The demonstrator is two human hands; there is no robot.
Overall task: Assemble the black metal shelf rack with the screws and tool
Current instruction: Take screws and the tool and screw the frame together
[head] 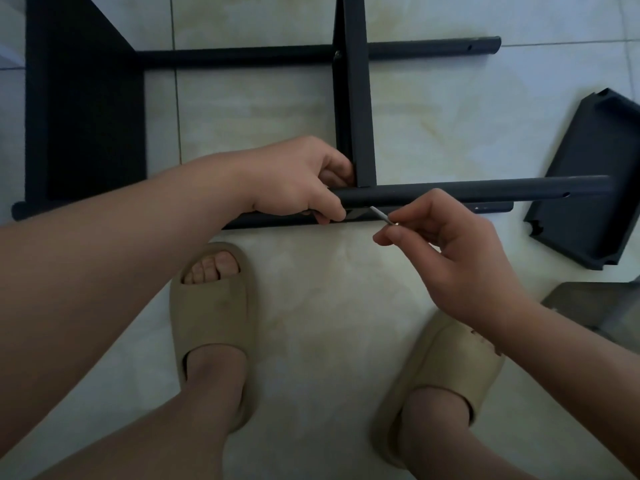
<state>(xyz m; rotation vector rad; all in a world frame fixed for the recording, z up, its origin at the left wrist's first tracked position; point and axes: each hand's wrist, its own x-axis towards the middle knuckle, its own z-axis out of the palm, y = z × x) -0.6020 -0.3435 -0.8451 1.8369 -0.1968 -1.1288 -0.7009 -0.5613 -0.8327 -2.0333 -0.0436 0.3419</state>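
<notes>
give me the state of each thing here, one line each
left hand: gripping the rack joint
right hand: pinching the small silver tool
small silver tool: tip at the joint
near tube: raised off the floor, held
loose shelf panel: lying unattached on the floor

A loose shelf panel (588, 181) lies right of the rack frame (356, 98), seemingly apart.

Your left hand (304, 181) curls closed at frame centre, forearm from lower left; your right hand (446, 244) pinches fingertips together, centre-right.
</notes>
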